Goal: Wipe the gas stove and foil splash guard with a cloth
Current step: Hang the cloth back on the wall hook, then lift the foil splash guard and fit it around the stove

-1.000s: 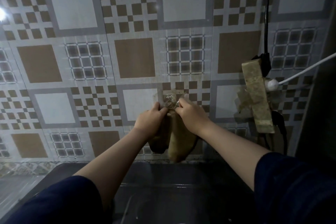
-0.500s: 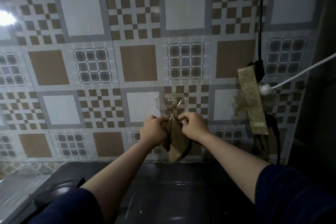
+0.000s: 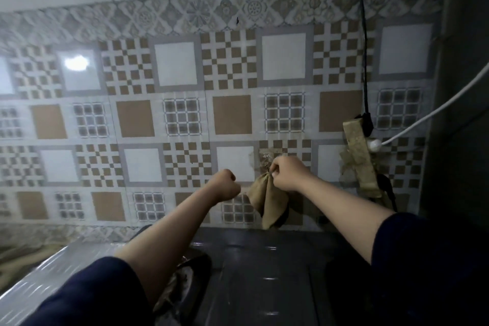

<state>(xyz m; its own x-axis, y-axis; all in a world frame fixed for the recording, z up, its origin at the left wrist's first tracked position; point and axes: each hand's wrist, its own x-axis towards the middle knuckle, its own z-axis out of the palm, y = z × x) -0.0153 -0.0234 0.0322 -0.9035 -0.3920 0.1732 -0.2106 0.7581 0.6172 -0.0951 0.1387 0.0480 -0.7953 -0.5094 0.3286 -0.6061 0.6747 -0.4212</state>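
A tan cloth hangs against the patterned wall tiles from a small hook. My right hand pinches the cloth's top at the hook. To the left of the cloth, apart from it, my left hand is curled into a fist and holds nothing. Below lies the dark gas stove top, with a burner partly hidden behind my left forearm. A ribbed foil sheet shows at the lower left.
A grimy power strip is taped to the wall at the right, with a black cable running up and a white cord going off right. A dark wall edge stands at the far right.
My left hand has let go of the cloth and moved left, closed into a fist. The view has tilted upward, showing more wall. My right hand stays at the hook.
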